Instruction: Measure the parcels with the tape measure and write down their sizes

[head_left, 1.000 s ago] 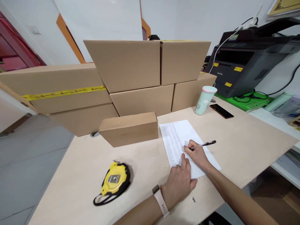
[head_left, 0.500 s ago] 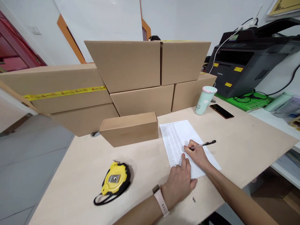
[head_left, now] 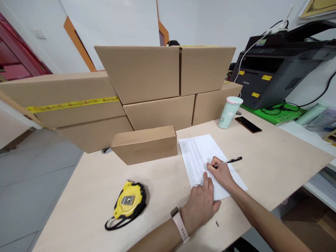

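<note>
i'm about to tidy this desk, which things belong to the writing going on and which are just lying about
In use:
pen, held in the right hand
printed sheet, left hand resting on it

Untouched, apparently just lying about:
tape measure
small cardboard box
cup
phone

It looked like an office. A big dark printer (head_left: pixel 273 78) stood near the wall (head_left: pixel 220 21), and a phone (head_left: pixel 248 124) lay on the desk (head_left: pixel 278 154). There was a sheet of paper (head_left: pixel 207 147) with rows of tiny writing (head_left: pixel 193 159), and a pen (head_left: pixel 234 160) too. Brown boxes (head_left: pixel 141 75) were piled up on the desk
</note>
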Demonstrator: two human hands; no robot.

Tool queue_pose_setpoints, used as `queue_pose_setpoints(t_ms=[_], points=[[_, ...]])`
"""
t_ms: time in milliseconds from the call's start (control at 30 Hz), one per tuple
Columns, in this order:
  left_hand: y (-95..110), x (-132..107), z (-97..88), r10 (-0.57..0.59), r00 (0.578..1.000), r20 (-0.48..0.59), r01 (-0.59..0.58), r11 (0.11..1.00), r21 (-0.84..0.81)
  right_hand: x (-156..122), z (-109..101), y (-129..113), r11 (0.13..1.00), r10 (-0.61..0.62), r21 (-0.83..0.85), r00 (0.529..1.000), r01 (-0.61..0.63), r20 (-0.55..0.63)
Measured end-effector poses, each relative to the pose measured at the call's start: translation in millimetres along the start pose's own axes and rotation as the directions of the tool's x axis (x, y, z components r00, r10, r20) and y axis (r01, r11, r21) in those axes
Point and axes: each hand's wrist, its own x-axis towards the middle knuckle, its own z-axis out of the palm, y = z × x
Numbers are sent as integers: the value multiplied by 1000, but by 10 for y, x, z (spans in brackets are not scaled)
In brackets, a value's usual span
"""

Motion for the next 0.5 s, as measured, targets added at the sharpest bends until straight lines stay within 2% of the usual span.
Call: queue_pose_setpoints(t_ms=[500], points=[[5,-4,-14,-4,1000,-12,5,1000,14,-2,-14,5,1000,10,-2,1000,-10,-17]])
